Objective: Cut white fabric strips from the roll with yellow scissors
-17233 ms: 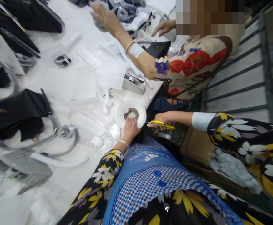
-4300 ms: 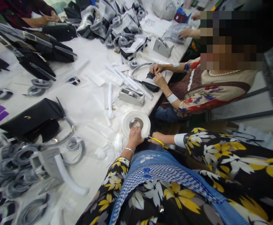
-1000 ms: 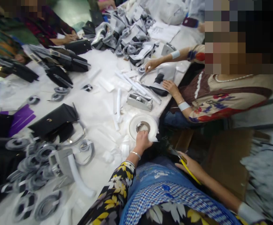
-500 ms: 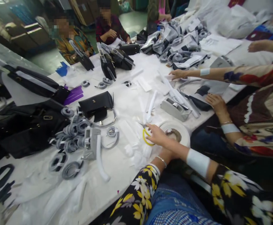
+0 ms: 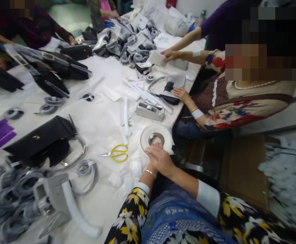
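My right hand (image 5: 162,160) is at the near edge of a wide roll of white tape or strip (image 5: 168,135), its fingers bent together over my left hand. My left hand (image 5: 152,165), with a bracelet at the wrist, is mostly covered by the right one, so its fingers are hidden. Whatever lies between the hands cannot be made out. To their left, scissors with yellow handles (image 5: 119,145) lie on the table, touched by neither hand. Crumpled white scraps (image 5: 127,181) lie between the scissors and my left forearm.
A grey tape dispenser (image 5: 150,112) stands beyond the roll, another (image 5: 52,195) at left near coiled grey straps (image 5: 27,183). A black handbag (image 5: 42,135) lies at left. A co-worker's hand (image 5: 183,95) rests on a black item at right. Wrapped goods (image 5: 127,37) are heaped at the back.
My right hand has moved away from the scissors' handles to my left hand by the roll. The scissors now lie flat, apart from it. The view has turned right; a co-worker's hand holds something white.
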`<state>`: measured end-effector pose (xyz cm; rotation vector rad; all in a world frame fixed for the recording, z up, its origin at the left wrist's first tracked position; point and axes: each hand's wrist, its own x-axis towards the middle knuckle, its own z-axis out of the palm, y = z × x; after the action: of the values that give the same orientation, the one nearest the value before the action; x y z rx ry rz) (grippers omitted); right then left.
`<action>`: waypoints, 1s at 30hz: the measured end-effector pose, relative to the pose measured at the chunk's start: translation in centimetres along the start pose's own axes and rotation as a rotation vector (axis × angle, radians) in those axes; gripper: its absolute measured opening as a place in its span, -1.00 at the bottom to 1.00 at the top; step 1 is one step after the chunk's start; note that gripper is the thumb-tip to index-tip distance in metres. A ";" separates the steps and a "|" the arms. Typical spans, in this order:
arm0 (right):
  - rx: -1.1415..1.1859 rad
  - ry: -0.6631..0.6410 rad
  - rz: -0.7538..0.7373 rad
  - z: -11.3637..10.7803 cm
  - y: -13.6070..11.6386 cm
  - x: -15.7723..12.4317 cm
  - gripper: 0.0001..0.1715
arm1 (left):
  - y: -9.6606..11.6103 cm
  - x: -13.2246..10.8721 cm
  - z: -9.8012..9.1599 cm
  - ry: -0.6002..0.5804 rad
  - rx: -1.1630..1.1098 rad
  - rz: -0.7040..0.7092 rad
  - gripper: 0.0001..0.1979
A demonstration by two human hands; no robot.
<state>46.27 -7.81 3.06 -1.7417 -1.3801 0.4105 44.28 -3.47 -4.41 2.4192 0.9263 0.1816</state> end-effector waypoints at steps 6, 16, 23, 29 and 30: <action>0.028 0.300 0.445 -5.3 10.2 -9.8 -0.60 | -0.1 0.2 0.0 -0.047 0.199 0.123 -0.57; 0.691 0.413 0.572 1.9 14.5 -10.0 -0.39 | -0.6 0.6 0.5 -0.119 0.413 0.180 -0.46; 0.740 0.517 0.605 2.6 13.8 -10.0 -0.53 | -0.4 0.8 0.4 -0.139 0.497 0.199 -0.49; 0.529 0.595 0.507 1.8 13.4 -10.1 -0.71 | -0.2 0.9 0.2 -0.160 0.538 0.204 -0.47; 0.519 0.586 0.481 1.7 13.6 -10.0 -0.70 | -0.3 0.9 0.2 -0.163 0.541 0.207 -0.47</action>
<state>50.22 -16.58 -10.90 -1.5577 -0.3856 0.4214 44.89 -2.83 -4.80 2.9714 0.7149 -0.2206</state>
